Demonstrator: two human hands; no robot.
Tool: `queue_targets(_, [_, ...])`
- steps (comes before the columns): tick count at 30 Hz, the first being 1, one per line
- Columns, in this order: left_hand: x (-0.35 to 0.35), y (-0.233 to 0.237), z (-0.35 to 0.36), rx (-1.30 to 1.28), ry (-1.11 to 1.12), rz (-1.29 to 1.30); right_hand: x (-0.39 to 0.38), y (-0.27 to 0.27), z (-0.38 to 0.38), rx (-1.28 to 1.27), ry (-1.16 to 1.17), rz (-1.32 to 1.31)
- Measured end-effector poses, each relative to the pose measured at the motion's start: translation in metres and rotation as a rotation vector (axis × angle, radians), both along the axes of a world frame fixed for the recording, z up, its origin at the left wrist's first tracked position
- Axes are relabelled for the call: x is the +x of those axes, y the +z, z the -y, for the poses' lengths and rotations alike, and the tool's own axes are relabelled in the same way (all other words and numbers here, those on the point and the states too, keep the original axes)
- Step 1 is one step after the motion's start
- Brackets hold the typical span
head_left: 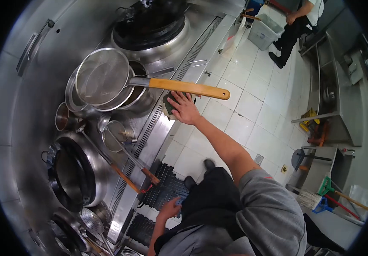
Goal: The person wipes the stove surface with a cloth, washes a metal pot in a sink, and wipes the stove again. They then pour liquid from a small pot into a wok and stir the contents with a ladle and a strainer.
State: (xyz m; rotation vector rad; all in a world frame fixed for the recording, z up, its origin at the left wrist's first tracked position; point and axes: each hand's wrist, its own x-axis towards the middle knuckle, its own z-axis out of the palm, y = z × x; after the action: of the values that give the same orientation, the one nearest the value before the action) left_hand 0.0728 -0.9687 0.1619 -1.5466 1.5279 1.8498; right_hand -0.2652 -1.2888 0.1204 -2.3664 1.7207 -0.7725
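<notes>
My right hand (184, 109) lies with fingers spread on a dark cloth or pad (169, 105) at the stove's front edge (160, 132). Just above it, the wooden handle of a large round strainer (103, 77) juts out over the edge. The strainer's mesh rests across metal pots behind it. Lower down, near my dark apron (211, 194), my left hand (170, 209) hangs with its fingers curled. Whatever may be inside those fingers cannot be made out.
A wok (71, 175), a smaller strainer (113, 136) and a perforated ladle (92, 219) line the stove. Black mats (162, 187) lie on the tiles. Across the aisle stand a person (297, 32), a grey bin (266, 32), steel shelving (341, 115) and mops (310, 197).
</notes>
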Motion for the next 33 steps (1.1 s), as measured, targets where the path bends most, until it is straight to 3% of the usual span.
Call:
queue_targets(3, [0.023,-0.081,-0.035,-0.261,-0.18,0.023,-0.037,-0.006,0.024,-0.015,0.029,0.074])
queue_targets(6, [0.007,-0.055,-0.019,0.074,0.061,0.06,-0.093,-0.002,0.062,0.007,0.032,-0.037])
queue_targets(8, [0.029,-0.102,-0.04,0.236,0.306,0.104,-0.132,-0.001,0.088,0.039,0.021,-0.032])
queue_targets(10, [0.055,-0.163,-0.068,0.0,0.14,0.088,-0.17,-0.004,0.116,0.045,0.013,-0.028])
queue_targets(14, [-0.037,-0.147,-0.01,-0.285,-0.208,0.187,-0.257,-0.005,0.173,0.041,0.009,0.008])
queue_targets(16, [-0.074,-0.164,0.025,-0.516,-0.761,0.13,-0.294,-0.005,0.201,0.062,-0.015,0.0])
queue_targets(17, [-0.114,-0.144,0.061,-0.672,-0.994,0.083,-0.312,-0.006,0.218,0.071,-0.023,-0.007])
queue_targets(18, [-0.165,-0.131,0.094,-0.196,-0.389,0.12,-0.33,-0.009,0.234,0.074,-0.03,-0.002])
queue_targets(19, [-0.233,-0.097,0.14,0.071,0.346,0.159,-0.346,-0.013,0.247,0.08,-0.036,0.003])
queue_targets(21, [-0.323,-0.065,0.195,-0.144,0.393,0.078,-0.378,-0.012,0.272,0.094,-0.048,0.015])
queue_targets(26, [-0.447,-0.054,0.282,-0.121,0.565,-0.304,-0.451,-0.01,0.331,0.144,-0.103,-0.044])
queue_targets(31, [-0.517,-0.077,0.354,-0.106,0.314,-0.183,-0.528,-0.014,0.389,0.098,-0.105,0.05])
queue_targets(33, [-0.546,-0.088,0.381,-0.144,0.364,-0.209,-0.558,-0.013,0.41,-0.027,-0.139,0.086])
